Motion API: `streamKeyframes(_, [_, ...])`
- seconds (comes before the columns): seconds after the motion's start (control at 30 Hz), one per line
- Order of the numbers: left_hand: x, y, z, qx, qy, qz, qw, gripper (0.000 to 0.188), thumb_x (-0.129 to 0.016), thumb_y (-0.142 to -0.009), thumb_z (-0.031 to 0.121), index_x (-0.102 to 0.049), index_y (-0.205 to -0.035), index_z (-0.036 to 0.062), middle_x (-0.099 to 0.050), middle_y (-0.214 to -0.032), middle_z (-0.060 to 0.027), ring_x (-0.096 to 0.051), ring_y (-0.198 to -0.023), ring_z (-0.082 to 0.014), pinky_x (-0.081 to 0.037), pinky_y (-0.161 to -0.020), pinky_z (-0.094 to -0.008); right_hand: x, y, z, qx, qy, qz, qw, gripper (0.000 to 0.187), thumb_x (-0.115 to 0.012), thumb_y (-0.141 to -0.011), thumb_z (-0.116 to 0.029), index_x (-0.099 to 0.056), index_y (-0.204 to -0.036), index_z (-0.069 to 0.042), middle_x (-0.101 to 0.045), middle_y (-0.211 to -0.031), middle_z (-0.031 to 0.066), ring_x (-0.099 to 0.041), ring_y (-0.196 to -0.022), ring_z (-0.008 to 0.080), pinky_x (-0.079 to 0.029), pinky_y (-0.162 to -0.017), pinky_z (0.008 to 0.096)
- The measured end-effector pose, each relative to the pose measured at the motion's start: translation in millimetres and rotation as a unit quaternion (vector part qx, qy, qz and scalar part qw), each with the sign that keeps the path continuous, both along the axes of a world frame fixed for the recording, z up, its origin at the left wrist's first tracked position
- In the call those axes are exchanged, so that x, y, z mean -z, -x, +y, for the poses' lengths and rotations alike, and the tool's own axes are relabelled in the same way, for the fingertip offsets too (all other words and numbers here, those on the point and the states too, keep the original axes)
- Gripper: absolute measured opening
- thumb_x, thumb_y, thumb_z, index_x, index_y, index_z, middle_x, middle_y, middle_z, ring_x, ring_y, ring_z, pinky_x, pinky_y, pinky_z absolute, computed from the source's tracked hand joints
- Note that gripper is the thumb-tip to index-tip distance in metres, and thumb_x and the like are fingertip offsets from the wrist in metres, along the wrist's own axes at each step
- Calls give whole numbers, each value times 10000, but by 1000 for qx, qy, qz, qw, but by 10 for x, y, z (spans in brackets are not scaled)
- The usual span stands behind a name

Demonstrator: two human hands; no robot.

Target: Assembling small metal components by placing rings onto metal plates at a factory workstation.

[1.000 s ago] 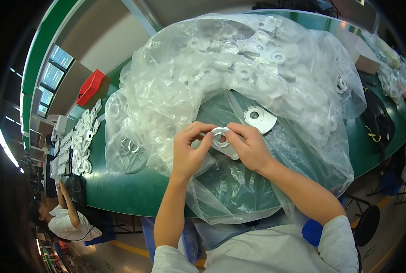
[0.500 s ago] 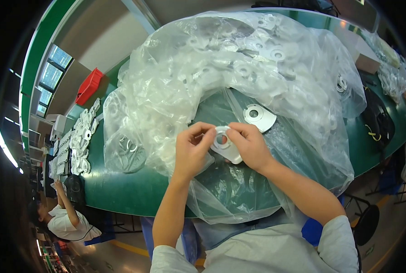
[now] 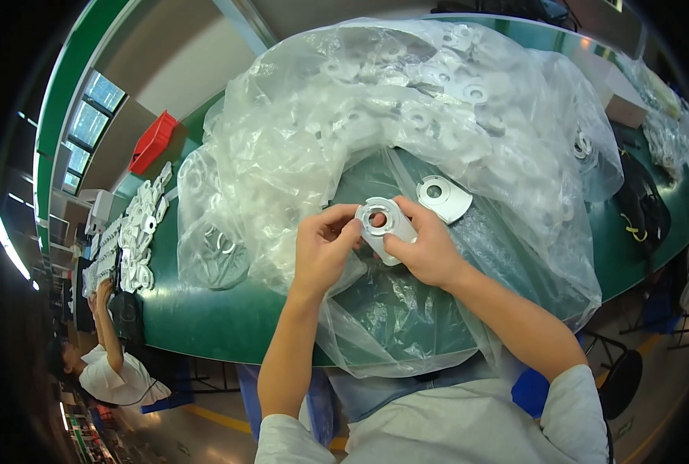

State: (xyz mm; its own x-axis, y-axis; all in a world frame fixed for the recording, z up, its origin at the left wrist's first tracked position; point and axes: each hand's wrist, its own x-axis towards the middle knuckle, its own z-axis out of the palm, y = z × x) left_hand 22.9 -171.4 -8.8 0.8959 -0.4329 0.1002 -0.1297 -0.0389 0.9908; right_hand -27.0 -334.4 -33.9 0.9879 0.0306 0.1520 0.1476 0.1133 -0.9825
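Note:
Between my hands, above the green table, is a white plastic part [image 3: 391, 247] with a ring-shaped opening at its far end and a flat, rounded body. My left hand [image 3: 326, 246] pinches the ring's left edge between thumb and fingers. On the other side my right hand [image 3: 425, 241] grips the body, its thumb lying across the face. Another white part with a round hole [image 3: 451, 203] lies just beyond my right hand on the clear plastic sheeting. A large clear plastic bag [image 3: 282, 147] full of similar white parts arches around the far side of my hands.
Rows of white parts [image 3: 137, 240] lie on the green table [image 3: 197, 325] at the left, near a red bin [image 3: 153, 143]. A co-worker [image 3: 120, 375] works there. A black bag [image 3: 639, 193] and a cardboard box [image 3: 619, 97] are at the right.
The white part has been turned between my hands, so its ring now faces up more fully. My right thumb has moved from the ring down onto the body.

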Motion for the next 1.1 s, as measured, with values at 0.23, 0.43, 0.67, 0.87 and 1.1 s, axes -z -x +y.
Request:
streamKeyframes(0.23, [-1,-19,241,-15,-30,10,999,167,-580,-882,114,-652,-933,-27,-623,-730,-8,-553,-621,-61,-442,-566,-203,76,-17,164,30,60,-59,996,243,-561,-814,-158,-540,-1010,-16,-576,-842,44,-538,-775,108,-441,-641,260])
streamKeyframes(0.43, [113,312,1200,-313,60,30,947,130,-594,-903,129,-635,-877,8,-559,-631,-12,-507,-495,-78,-401,-446,-215,66,70,40,-124,-35,83,988,224,-444,-956,-190,-583,-982,-15,-631,-898,52,-565,-734,84,-392,-545,198])
streamKeyframes(0.67, [300,-460,3927,-578,-6,-18,816,135,-634,-847,97,-610,-853,-36,-631,-791,-93,-619,-661,-197,-528,-590,-297,38,59,86,-115,29,73,990,281,-415,-965,-184,-611,-871,-7,-631,-841,59,-581,-724,100,-405,-547,201])
streamKeyframes(0.87, [191,-852,4091,-597,-73,-99,793,557,-615,-840,15,-343,-1318,-67,-532,-1125,-213,-624,-892,-271,-573,-749,-346,38,26,200,-152,81,36,984,202,-495,-923,-150,-614,-857,-2,-637,-787,41,-577,-688,85,-443,-608,221])
streamKeyframes(1.1, [-130,-74,263,-63,-161,-189,967,188,-629,-801,40,-671,-984,41,-651,-848,-73,-606,-699,-158,-484,-634,-262,-45,104,-82,-179,132,-4,975,171,-496,-754,-40,-627,-854,6,-637,-725,84,-589,-662,143,-466,-627,282])
